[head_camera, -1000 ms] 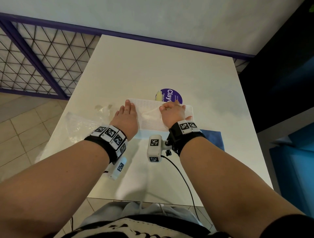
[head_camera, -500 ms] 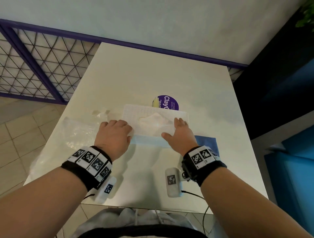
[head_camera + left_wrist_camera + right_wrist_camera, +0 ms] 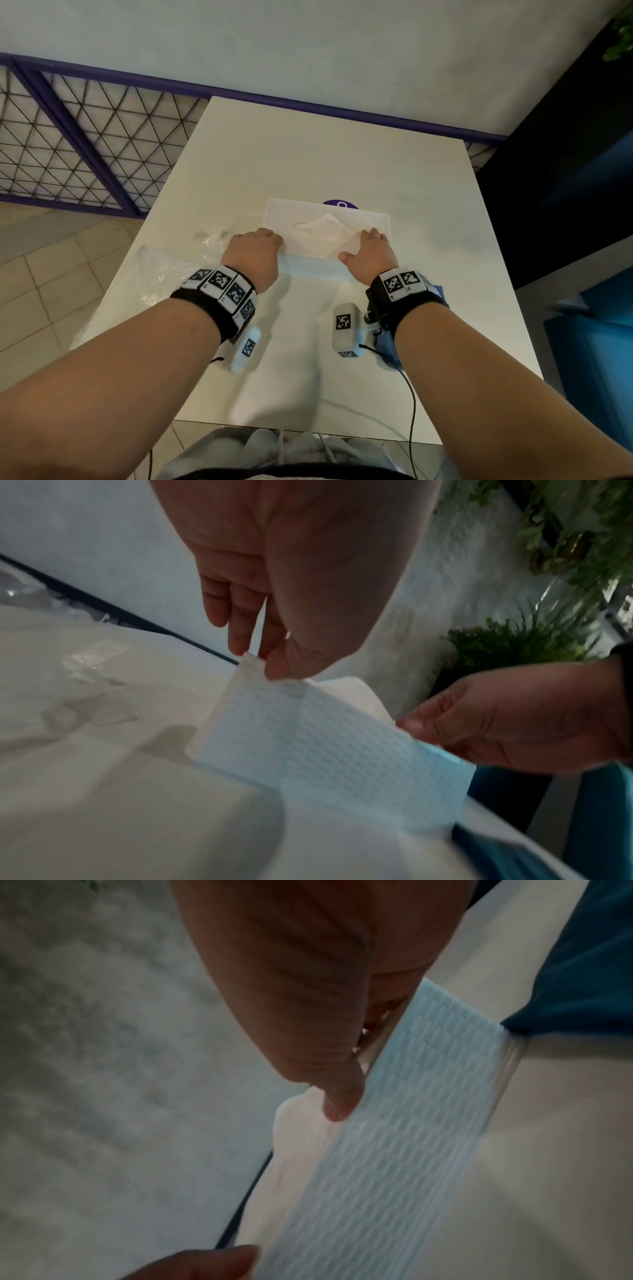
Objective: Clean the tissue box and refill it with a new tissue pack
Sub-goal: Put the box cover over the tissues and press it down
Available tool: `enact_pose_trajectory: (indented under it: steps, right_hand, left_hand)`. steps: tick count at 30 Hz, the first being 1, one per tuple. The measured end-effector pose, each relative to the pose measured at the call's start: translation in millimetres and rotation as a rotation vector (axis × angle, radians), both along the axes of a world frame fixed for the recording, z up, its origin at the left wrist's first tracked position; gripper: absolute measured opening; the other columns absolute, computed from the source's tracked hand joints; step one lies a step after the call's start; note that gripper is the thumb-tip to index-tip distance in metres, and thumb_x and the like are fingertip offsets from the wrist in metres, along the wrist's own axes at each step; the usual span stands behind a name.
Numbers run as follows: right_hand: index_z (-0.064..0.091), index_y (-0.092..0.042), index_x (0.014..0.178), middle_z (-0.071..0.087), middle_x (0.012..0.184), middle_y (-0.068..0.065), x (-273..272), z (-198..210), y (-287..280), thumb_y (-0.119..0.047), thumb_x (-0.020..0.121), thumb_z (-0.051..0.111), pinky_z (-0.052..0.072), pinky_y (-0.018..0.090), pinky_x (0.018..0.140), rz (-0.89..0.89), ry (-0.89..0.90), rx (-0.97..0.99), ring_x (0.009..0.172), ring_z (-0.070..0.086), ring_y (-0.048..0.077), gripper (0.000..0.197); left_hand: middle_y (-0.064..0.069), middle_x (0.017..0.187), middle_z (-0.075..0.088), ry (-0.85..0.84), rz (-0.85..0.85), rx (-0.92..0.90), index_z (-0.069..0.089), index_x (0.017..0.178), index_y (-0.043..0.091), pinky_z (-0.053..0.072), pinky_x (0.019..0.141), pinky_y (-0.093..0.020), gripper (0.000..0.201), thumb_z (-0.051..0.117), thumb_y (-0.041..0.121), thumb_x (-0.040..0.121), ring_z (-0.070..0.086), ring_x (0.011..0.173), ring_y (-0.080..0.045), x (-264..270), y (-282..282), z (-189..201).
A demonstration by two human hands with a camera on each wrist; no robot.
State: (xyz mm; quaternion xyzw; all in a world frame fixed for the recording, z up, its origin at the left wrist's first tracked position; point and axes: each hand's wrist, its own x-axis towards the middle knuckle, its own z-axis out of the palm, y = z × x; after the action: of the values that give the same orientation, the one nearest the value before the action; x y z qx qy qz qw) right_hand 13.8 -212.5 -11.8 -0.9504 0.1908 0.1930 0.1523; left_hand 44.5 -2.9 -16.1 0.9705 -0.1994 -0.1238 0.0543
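The tissue box (image 3: pixel 308 216) is white and textured with a pale blue near side (image 3: pixel 342 750). It stands on the white table (image 3: pixel 308 154), and a tissue (image 3: pixel 325 229) pokes out of its top. My left hand (image 3: pixel 277 244) pinches the box's near left corner between thumb and fingers (image 3: pixel 240 642). My right hand (image 3: pixel 359 248) grips the near right edge, with its fingers over the top and its thumb (image 3: pixel 337 1102) against the blue side. The right fingers are mostly hidden in the right wrist view.
A crumpled clear plastic wrapper (image 3: pixel 164 270) lies on the table's left side. A blue cloth (image 3: pixel 387 346) sits under my right wrist. A purple round label (image 3: pixel 340 204) shows just behind the box. A wire fence (image 3: pixel 85 144) stands to the left.
Both hands have slid from the top of the box back to its near edge. They lay flat on it before; now they hold its two near corners.
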Motion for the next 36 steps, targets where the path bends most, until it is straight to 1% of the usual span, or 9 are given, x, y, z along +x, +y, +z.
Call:
enact_pose_trajectory:
  steps: [4,7,12,15,18,23,28,33,36]
  right_hand:
    - [0.029,-0.012,0.147,0.019,0.159,0.005,-6.6,15.2,34.6,-0.028,0.093,0.05,0.024,0.037,0.118,-0.009,-0.264,0.106,0.146,0.02,0.022,0.06]
    - [0.059,-0.018,0.121,0.055,0.134,-0.001,-15.6,25.3,87.5,-0.023,0.089,0.053,0.045,0.032,0.101,0.107,-0.477,0.279,0.122,0.053,0.018,0.032]
    - [0.066,-0.001,0.104,0.07,0.107,0.011,-16.5,10.6,160.3,-0.045,0.088,0.056,0.053,0.036,0.09,0.243,0.018,0.428,0.098,0.065,0.026,0.048]
    - [0.067,0.0,0.099,0.072,0.1,0.012,-20.4,-8.9,181.8,-0.058,0.077,0.065,0.058,0.036,0.084,0.062,0.298,0.644,0.084,0.068,0.02,0.063]
    - [0.066,-0.004,0.1,0.069,0.093,0.005,-25.9,-24.5,195.4,-0.056,0.071,0.072,0.057,0.03,0.079,-0.081,0.331,0.788,0.084,0.065,0.015,0.059]
    - [0.056,-0.014,0.105,0.056,0.085,0.0,-24.1,-20.8,215.8,-0.042,0.08,0.07,0.052,0.031,0.073,-0.128,0.306,0.91,0.08,0.057,0.018,0.04]
    - [0.044,-0.017,0.091,0.065,0.104,0.01,-18.4,0.8,213.3,-0.018,0.088,0.064,0.054,0.036,0.073,-0.242,0.191,1.146,0.083,0.058,0.026,0.02]
    - [0.051,-0.016,0.114,0.073,0.101,0.01,-15.0,34.7,176.2,-0.014,0.077,0.075,0.053,0.033,0.069,-0.285,0.005,1.227,0.087,0.062,0.023,0.044]
    - [0.062,-0.016,0.097,0.074,0.089,0.006,-20.5,54.7,145.6,-0.025,0.081,0.071,0.05,0.03,0.064,-0.278,0.018,1.226,0.069,0.059,0.017,0.021]
  left_hand:
    - [0.002,0.157,0.023,0.02,0.143,-0.074,0.027,0.147,0.031,0.018,0.112,-0.05,0.061,0.047,0.027,0.089,0.025,0.142,-0.021,-1.7,31.4,13.5]
    - [-0.002,0.158,0.02,-0.05,0.331,-0.061,0.024,0.148,0.03,0.021,0.11,-0.055,0.069,0.05,0.051,0.088,0.026,0.142,-0.026,-2.2,78.4,25.0]
    - [-0.015,0.152,0.029,0.119,0.746,-0.13,0.025,0.146,0.016,0.032,0.106,-0.057,0.101,0.055,0.076,0.071,0.034,0.135,-0.037,-17.8,165.2,22.3]
    - [-0.014,0.146,0.04,0.368,0.836,-0.232,0.028,0.145,0.012,0.038,0.098,-0.046,0.1,0.063,0.069,0.071,0.043,0.128,-0.036,-40.8,200.8,4.9]
    - [-0.008,0.138,0.052,0.498,0.859,-0.32,0.029,0.145,0.012,0.038,0.097,-0.04,0.09,0.065,0.059,0.078,0.051,0.122,-0.03,-60.4,216.2,-14.7]
    - [-0.007,0.084,0.066,0.426,1.016,-0.853,0.055,0.12,0.004,0.05,0.078,-0.039,0.035,0.056,0.024,0.091,0.063,0.08,-0.023,-71.0,224.0,-30.5]
    - [-0.011,0.095,0.058,0.447,0.993,-1.365,0.055,0.111,0.009,0.055,0.076,-0.038,0.015,0.049,0.008,0.097,0.066,0.081,-0.021,-68.5,218.0,-0.4]
    - [-0.009,0.103,0.073,0.469,0.777,-1.386,0.049,0.095,0.017,0.051,0.065,-0.033,0.012,0.059,0.011,0.091,0.07,0.076,-0.02,-59.7,193.3,40.5]
    - [-0.008,0.098,0.075,0.485,0.654,-1.348,0.047,0.09,0.019,0.048,0.059,-0.028,0.017,0.059,0.008,0.09,0.069,0.073,-0.021,-56.0,170.1,55.6]
